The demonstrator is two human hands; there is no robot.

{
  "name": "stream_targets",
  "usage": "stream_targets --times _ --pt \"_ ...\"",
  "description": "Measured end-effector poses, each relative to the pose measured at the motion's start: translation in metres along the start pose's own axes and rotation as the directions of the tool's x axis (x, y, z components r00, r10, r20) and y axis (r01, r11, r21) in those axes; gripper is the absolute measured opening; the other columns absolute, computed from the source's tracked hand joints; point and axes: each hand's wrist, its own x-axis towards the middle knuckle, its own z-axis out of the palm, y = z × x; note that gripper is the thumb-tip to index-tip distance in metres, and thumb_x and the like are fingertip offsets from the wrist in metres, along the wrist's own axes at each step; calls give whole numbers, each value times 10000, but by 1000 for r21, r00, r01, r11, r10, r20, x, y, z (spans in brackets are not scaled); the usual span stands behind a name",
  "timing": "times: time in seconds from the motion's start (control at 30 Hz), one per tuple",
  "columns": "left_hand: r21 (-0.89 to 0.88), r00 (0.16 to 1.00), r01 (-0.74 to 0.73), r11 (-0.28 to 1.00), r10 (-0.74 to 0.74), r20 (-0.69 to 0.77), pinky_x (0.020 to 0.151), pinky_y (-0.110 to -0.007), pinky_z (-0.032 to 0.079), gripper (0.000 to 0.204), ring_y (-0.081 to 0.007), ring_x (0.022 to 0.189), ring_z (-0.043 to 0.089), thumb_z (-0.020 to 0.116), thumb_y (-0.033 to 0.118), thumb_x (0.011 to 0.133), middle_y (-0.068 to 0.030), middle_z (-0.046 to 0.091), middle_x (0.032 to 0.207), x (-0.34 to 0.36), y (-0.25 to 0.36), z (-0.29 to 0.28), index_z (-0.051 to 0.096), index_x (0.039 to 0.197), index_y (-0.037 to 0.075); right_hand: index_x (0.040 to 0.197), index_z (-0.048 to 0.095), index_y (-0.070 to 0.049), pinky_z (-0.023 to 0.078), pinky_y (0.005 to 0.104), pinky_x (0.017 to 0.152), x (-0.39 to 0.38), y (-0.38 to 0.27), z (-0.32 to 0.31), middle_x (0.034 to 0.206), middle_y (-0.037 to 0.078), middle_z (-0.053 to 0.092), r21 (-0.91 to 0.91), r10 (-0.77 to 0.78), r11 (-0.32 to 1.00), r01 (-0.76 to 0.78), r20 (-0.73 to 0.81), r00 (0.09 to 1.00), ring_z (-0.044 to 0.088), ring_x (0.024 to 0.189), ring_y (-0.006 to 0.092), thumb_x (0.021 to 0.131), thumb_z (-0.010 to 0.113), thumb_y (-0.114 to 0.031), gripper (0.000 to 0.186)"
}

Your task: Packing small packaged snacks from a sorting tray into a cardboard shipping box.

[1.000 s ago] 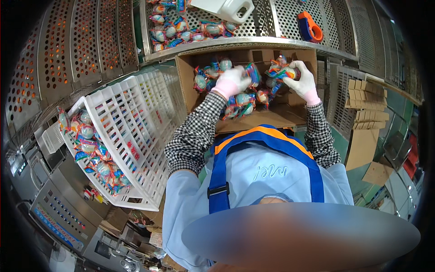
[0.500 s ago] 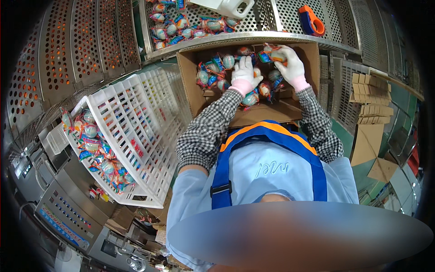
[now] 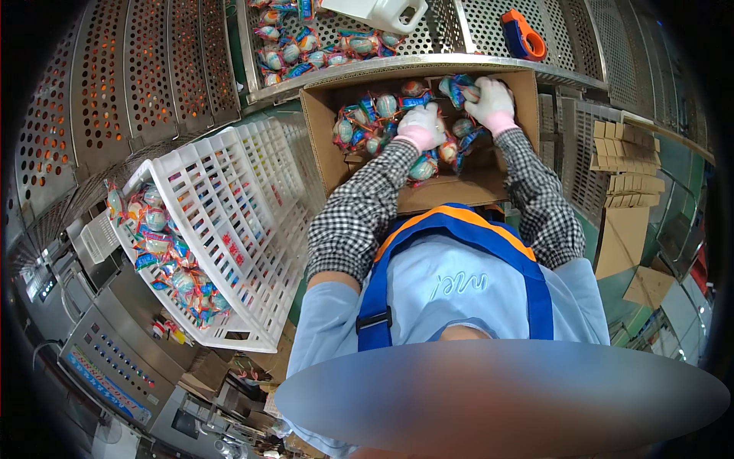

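Several egg-shaped items in clear, blue and red wrappers lie in an open cardboard box (image 3: 459,197) before me. My left hand (image 3: 423,127), in a white glove with a pink cuff, is curled in the middle of the box. A blue wrapper end (image 3: 417,101) sticks out past its fingers; the hand covers the rest of that item. Toward the far right corner, my right hand (image 3: 490,104), gloved alike, is closed on a blue-wrapped egg (image 3: 454,89). Other wrapped eggs (image 3: 386,105) rest to the left of my left hand, and another (image 3: 423,167) lies below it.
A tilted white plastic crate (image 3: 222,222) with more wrapped eggs (image 3: 155,219) stands at my left. Beyond the box, a perforated metal tray (image 3: 428,47) carries wrapped eggs, a white jug (image 3: 386,14) and an orange-blue tape dispenser (image 3: 525,38). Cardboard dividers (image 3: 625,147) stand at right.
My left hand has moved slightly right and its outstretched fingers have curled. My right hand has turned, and the wrapped egg at its fingers now shows its blue side.
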Motion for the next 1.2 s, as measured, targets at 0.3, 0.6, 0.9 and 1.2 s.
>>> stream_targets --times 0.3,0.6,0.9,1.2 --pt "192 1000 2 981 4 -27 886 -452 453 547 -392 1048 535 605 397 731 -235 522 1134 -23 23 8 500 1112 20 993 597 -75 440 419 883 -10 12 29 1049 114 610 121 -188 973 195 -65 980 546 1023 319 719 582 -39 277" --pt "-113 950 -70 991 32 -311 750 -435 498 470 -353 861 625 586 428 795 -221 633 897 -18 -10 -20 552 969 -8 1144 569 -137 427 447 890 -41 -23 -10 1154 90 555 -89 -335 900 427 488 806 504 1117 275 694 606 -102 453" --pt "-331 991 -89 939 49 -127 824 -400 492 421 -330 929 629 595 310 735 -205 646 983 -8 -17 -17 608 1055 38 937 645 -88 468 435 771 -33 29 32 860 175 618 258 -280 934 245 108 954 596 852 344 771 577 -96 180" --pt "-7 817 -407 913 360 -450 848 -400 465 204 -315 985 539 630 74 749 -109 539 1054 -7 -42 15 607 944 131 988 635 -85 477 408 827 -17 8 11 963 161 619 159 -113 982 104 46 993 604 912 340 759 534 -66 251"
